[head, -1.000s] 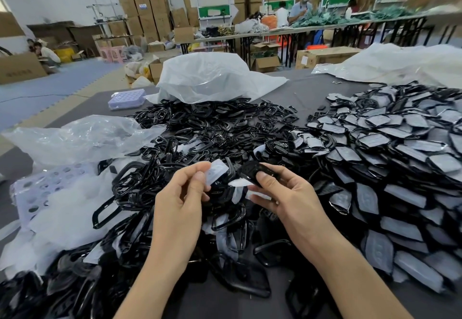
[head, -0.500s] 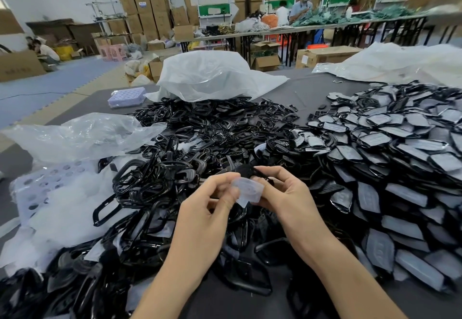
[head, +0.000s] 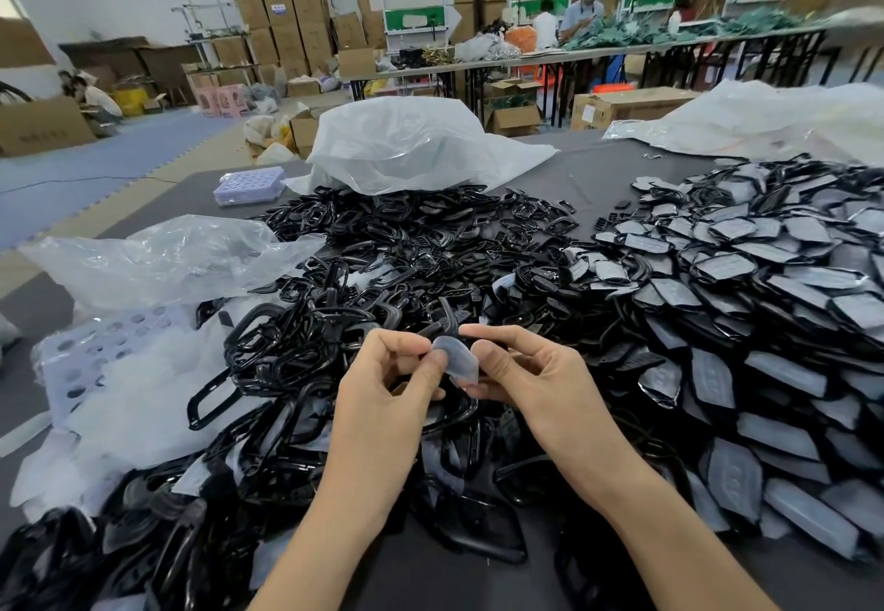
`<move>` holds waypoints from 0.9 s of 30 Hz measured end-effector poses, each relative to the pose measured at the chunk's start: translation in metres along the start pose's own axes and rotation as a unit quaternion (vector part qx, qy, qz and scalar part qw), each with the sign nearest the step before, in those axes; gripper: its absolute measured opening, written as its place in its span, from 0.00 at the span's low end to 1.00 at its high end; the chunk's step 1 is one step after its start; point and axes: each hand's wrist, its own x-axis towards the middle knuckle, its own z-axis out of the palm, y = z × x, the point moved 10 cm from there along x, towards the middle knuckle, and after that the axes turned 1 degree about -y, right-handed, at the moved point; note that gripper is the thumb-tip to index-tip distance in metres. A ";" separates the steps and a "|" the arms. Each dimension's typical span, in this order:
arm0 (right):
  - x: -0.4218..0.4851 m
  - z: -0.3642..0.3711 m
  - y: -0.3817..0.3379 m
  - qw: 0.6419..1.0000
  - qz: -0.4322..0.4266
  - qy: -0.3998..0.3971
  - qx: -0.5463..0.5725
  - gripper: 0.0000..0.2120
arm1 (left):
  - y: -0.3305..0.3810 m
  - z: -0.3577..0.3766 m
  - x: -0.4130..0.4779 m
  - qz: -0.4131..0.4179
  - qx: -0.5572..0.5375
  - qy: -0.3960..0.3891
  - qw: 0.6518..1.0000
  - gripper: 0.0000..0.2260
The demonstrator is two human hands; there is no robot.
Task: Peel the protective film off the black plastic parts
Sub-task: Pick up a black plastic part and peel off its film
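Both hands meet over the middle of the table. My left hand (head: 397,385) pinches the edge of a translucent grey-white film (head: 461,361). My right hand (head: 521,371) holds a small black plastic part (head: 478,338), mostly hidden behind the film and my fingers. A heap of black frame-shaped parts (head: 382,266) spreads under and beyond the hands. To the right lies a large pile of black parts with film on them (head: 765,285).
Clear plastic bags (head: 167,256) lie at the left, and a big white bag (head: 411,146) sits at the back of the dark table (head: 598,170). A lilac perforated tray (head: 248,184) stands far left. Beyond are cardboard boxes, long tables and people working.
My hands have come together from apart. The left hand, which held a loose film strip out to the left, now pinches film at the part in my right hand.
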 end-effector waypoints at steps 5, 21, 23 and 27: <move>-0.001 0.008 0.000 0.998 0.014 -0.027 0.058 0.14 | -0.004 0.006 0.002 -0.027 -0.059 -0.031 0.997 0.07; 0.003 -0.007 0.003 0.999 -0.006 0.029 -0.025 0.07 | 0.002 0.015 -0.002 0.017 0.028 -0.063 0.997 0.04; 0.003 -0.006 0.004 1.000 0.001 0.023 -0.006 0.08 | 0.005 0.013 -0.003 0.031 0.028 -0.050 0.998 0.04; 0.005 -0.003 0.011 0.998 0.035 0.013 0.055 0.12 | 0.005 0.014 -0.004 0.034 0.009 -0.042 0.998 0.06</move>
